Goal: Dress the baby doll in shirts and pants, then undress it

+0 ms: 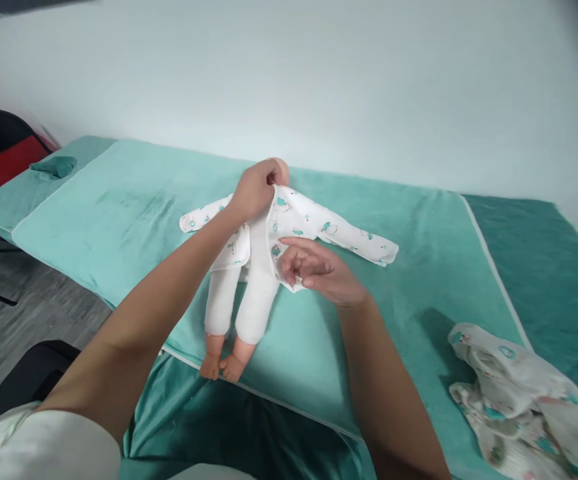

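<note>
A baby doll [256, 307] lies on its back, with white soft legs and bare plastic feet. Under it, its sleeves spread to both sides, is a white printed baby jacket [309, 210] with its front parted over the white body. My left hand [256, 190] is closed on the jacket's collar at the doll's neck and hides most of the head. Beside the doll's hip, my right hand [313, 267] has its fingers curled at the lower front corner of the jacket, the index finger stretched out over the cloth.
The doll rests on a padded bed with a light green cover [139, 200]. A crumpled printed baby garment [523, 400] lies at the near right. A white wall [349, 87] rises behind the bed. A black and red chair [6, 153] stands at the far left.
</note>
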`<state>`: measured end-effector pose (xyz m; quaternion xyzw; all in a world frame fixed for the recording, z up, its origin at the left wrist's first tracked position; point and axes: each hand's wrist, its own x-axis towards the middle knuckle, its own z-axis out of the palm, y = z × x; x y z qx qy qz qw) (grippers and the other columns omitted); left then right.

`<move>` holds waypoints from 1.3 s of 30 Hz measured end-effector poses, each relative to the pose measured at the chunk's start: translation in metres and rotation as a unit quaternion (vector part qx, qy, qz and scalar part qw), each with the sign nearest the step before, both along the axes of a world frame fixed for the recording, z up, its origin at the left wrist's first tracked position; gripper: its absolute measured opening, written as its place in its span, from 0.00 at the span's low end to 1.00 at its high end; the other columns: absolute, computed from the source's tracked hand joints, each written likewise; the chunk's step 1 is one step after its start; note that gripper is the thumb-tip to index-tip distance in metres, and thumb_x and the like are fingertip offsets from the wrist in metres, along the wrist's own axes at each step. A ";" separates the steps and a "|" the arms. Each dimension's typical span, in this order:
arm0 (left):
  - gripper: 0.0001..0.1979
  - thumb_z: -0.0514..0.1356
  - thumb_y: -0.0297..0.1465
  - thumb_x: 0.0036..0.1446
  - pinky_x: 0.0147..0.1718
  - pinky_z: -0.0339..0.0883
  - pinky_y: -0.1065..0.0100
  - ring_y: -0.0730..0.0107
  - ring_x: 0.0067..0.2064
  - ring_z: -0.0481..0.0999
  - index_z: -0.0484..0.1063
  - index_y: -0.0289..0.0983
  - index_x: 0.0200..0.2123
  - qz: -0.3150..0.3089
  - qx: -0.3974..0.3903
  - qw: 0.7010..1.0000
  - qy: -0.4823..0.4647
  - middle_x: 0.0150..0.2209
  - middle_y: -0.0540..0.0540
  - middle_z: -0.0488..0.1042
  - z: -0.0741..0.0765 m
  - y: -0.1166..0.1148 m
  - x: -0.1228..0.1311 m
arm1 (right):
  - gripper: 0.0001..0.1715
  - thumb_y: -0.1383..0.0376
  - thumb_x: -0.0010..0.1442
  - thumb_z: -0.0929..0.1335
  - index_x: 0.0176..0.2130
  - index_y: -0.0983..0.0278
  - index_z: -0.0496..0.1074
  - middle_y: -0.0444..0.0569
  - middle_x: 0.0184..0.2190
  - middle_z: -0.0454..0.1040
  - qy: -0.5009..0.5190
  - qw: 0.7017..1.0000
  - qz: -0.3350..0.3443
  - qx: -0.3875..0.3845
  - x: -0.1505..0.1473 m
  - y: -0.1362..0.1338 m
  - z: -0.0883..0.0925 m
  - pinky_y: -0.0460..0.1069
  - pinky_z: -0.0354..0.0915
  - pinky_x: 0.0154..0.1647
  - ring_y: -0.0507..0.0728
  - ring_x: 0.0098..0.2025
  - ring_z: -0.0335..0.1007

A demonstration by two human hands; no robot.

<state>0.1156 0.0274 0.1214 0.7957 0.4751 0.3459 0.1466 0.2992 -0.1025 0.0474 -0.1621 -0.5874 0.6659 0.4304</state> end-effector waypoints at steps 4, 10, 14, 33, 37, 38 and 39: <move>0.07 0.57 0.22 0.58 0.51 0.71 0.61 0.65 0.48 0.76 0.67 0.41 0.35 0.073 -0.019 0.995 -0.069 0.43 0.45 0.78 -0.012 -0.009 -0.022 | 0.22 0.54 0.62 0.76 0.55 0.49 0.78 0.45 0.37 0.77 -0.011 0.991 -0.129 0.017 0.000 0.002 -0.002 0.52 0.70 0.38 0.54 0.35 0.72; 0.09 0.61 0.28 0.59 0.56 0.70 0.57 0.62 0.52 0.76 0.68 0.39 0.44 0.089 -0.057 0.986 -0.128 0.50 0.42 0.76 -0.038 -0.046 -0.044 | 0.16 0.54 0.64 0.74 0.51 0.51 0.78 0.49 0.53 0.77 -0.145 0.943 -0.281 0.106 -0.011 0.009 -0.011 0.57 0.72 0.53 0.60 0.56 0.74; 0.15 0.61 0.32 0.64 0.60 0.70 0.56 0.61 0.59 0.75 0.68 0.41 0.54 0.084 -0.029 0.984 -0.157 0.56 0.41 0.75 -0.059 -0.106 -0.059 | 0.18 0.54 0.65 0.73 0.54 0.50 0.76 0.50 0.59 0.75 -0.207 0.884 -0.368 0.199 -0.018 0.011 -0.018 0.66 0.65 0.67 0.64 0.65 0.69; 0.18 0.62 0.21 0.58 0.58 0.71 0.50 0.51 0.61 0.71 0.69 0.39 0.51 0.073 0.083 0.993 -0.044 0.59 0.36 0.72 -0.098 -0.167 -0.075 | 0.10 0.62 0.56 0.71 0.39 0.59 0.69 0.47 0.29 0.72 -0.475 0.730 -0.483 0.087 -0.081 0.110 0.037 0.58 0.67 0.47 0.61 0.37 0.69; 0.08 0.61 0.24 0.63 0.53 0.72 0.54 0.55 0.55 0.74 0.72 0.41 0.44 0.115 0.096 0.986 -0.071 0.53 0.40 0.75 -0.100 -0.170 -0.076 | 0.03 0.66 0.58 0.66 0.35 0.58 0.69 0.46 0.29 0.74 -0.419 0.742 -0.512 0.109 -0.090 0.108 0.033 0.55 0.67 0.45 0.58 0.35 0.69; 0.06 0.60 0.26 0.65 0.52 0.72 0.54 0.57 0.54 0.75 0.73 0.41 0.43 0.115 0.101 0.985 -0.080 0.51 0.40 0.75 -0.100 -0.171 -0.077 | 0.03 0.65 0.59 0.66 0.35 0.58 0.70 0.46 0.30 0.74 -0.402 0.747 -0.518 0.113 -0.092 0.106 0.031 0.54 0.67 0.45 0.57 0.35 0.69; 0.04 0.60 0.27 0.67 0.51 0.72 0.55 0.58 0.52 0.75 0.74 0.41 0.43 0.106 0.109 0.984 -0.087 0.50 0.41 0.76 -0.100 -0.171 -0.077 | 0.03 0.64 0.60 0.66 0.36 0.59 0.71 0.46 0.32 0.75 -0.387 0.751 -0.521 0.118 -0.093 0.103 0.029 0.53 0.67 0.45 0.56 0.35 0.69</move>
